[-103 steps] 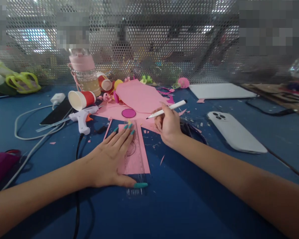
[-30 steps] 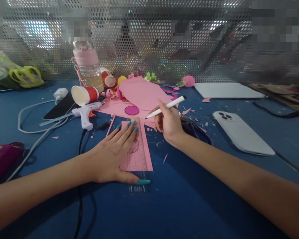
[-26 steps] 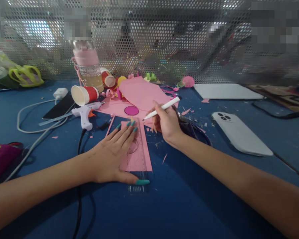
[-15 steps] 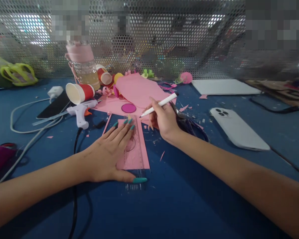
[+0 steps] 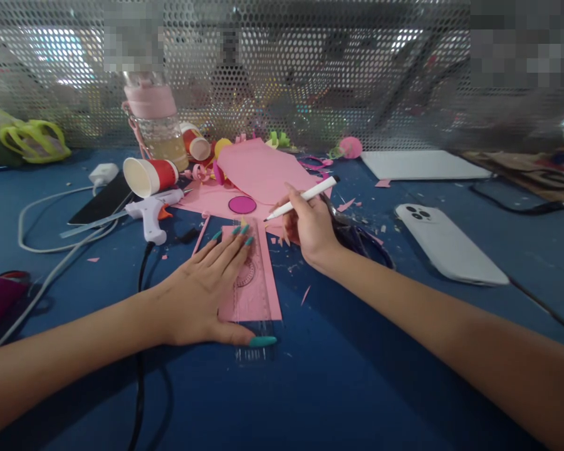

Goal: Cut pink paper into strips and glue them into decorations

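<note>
My left hand point(image 5: 207, 282) lies flat with its fingers spread, pressing a clear ruler point(image 5: 259, 275) down on a pink sheet of paper point(image 5: 273, 300). The ruler runs lengthwise along the sheet and sticks out past its near edge. In my right hand point(image 5: 310, 228) is a white marker point(image 5: 305, 197), uncapped, pinched between thumb and fingers. Its dark tip hovers or rests close to the ruler's upper right edge; I cannot tell whether it touches the paper. A magenta disc point(image 5: 242, 205) lies just beyond the sheet.
A hot glue gun point(image 5: 153, 216) and a paper cup point(image 5: 150, 176) sit to the left, near a bottle point(image 5: 155, 125). Larger pink paper point(image 5: 267, 169) lies behind. Scissors point(image 5: 366, 241), partly behind my right hand, and a white phone point(image 5: 451, 244) are on the right.
The marker tilts very slightly differently in my right hand, its back end a bit further right. My left hand and the ruler hold their place.
</note>
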`<state>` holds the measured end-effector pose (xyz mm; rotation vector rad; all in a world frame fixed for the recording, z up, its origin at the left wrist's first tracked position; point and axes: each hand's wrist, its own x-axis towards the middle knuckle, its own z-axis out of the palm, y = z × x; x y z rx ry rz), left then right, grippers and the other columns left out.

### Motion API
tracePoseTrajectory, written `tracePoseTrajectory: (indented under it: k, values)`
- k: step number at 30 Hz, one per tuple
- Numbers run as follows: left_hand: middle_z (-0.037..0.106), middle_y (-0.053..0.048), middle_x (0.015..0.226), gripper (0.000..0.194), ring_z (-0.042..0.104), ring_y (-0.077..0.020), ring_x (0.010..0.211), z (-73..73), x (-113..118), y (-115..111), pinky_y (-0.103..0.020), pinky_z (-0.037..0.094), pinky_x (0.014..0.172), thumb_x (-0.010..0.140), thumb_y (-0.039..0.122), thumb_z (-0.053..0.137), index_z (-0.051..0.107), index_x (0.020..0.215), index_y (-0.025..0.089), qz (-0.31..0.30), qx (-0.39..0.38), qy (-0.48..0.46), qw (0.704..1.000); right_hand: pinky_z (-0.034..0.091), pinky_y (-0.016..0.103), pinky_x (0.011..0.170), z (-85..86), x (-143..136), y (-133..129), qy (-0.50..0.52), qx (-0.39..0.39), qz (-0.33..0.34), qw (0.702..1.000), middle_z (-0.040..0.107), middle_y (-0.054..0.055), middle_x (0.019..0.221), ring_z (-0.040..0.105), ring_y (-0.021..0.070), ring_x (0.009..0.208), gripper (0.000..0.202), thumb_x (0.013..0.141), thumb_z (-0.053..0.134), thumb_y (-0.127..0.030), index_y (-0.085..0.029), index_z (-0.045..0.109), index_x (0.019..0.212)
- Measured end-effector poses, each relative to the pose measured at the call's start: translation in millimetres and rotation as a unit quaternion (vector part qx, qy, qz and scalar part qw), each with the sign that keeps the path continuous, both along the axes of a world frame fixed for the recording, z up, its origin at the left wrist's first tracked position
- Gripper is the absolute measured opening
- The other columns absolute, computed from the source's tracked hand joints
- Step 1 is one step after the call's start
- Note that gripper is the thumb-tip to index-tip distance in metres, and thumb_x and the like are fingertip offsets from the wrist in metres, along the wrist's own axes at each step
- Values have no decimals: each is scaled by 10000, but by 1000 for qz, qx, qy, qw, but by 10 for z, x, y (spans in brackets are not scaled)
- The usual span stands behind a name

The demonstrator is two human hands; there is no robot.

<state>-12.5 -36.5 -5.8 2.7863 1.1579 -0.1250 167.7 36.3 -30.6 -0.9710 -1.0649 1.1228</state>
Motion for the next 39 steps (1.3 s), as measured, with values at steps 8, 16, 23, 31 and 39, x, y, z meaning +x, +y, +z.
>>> tracePoseTrajectory:
  k: [8,16,23,31,39]
  values:
    - [61,-185,1469,1097,54,-329,1348,-9,-7,7,-452,103,1080,637,812,302,100,1406,56,-4,5,-14,1000,240,147,205,3,7,-1,-3,0,-12,1000,388,-89,322,327,36,221,316,817,478,-355,-188,515,552]
    - [96,-187,1468,1074,65,-318,1349,-25,-11,10,-437,86,1081,647,810,281,97,1409,76,-12,15,-14,1000,294,149,230,9,-1,-5,5,-2,6,1000,400,-96,344,354,36,236,303,807,511,-402,-190,513,591]
    - [74,-185,1470,1092,64,-321,1350,-42,-26,10,-440,99,1078,632,818,293,102,1409,75,-8,17,-13,1000,311,151,232,-13,-14,-41,-86,9,35,996,465,-71,406,433,52,293,317,782,542,-456,-200,465,612]
    - [89,-191,1465,1096,55,-325,1348,-36,-22,2,-451,97,1078,635,819,282,122,1402,52,-3,6,-14,1000,313,154,236,-21,-19,-51,-115,4,29,993,467,-72,411,436,51,294,331,777,546,-473,-202,452,613]
    - [81,-195,1464,1110,42,-335,1347,-13,-6,-1,-472,91,1077,633,819,289,117,1399,34,1,-3,-6,1000,310,159,232,-16,-14,-40,-93,4,32,995,465,-64,406,437,59,297,318,804,520,-435,-201,450,601]
